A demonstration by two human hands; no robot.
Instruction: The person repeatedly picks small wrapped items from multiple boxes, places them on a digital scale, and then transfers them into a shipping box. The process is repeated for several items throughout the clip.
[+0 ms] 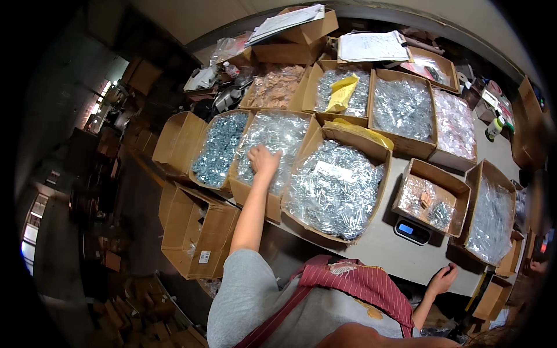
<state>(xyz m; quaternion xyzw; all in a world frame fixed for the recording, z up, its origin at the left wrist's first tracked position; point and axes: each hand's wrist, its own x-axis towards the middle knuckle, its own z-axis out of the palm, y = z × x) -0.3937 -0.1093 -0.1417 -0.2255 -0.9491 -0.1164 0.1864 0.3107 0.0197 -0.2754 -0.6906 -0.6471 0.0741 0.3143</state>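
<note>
Left of the scale [412,231], the carton [273,207] is well filled with clear bags [283,129], so plenty seems left; the small box [444,184], apparently on the scale, already holds brown pieces [426,200] and silver parts [441,214]. Your left hand [264,162] rests on the bags, thumb and fingers spread; your right hand [442,280], to the scale's near right, is half curled, its hold unclear. The bags look crumpled, shiny and see-through, grey inside
</note>
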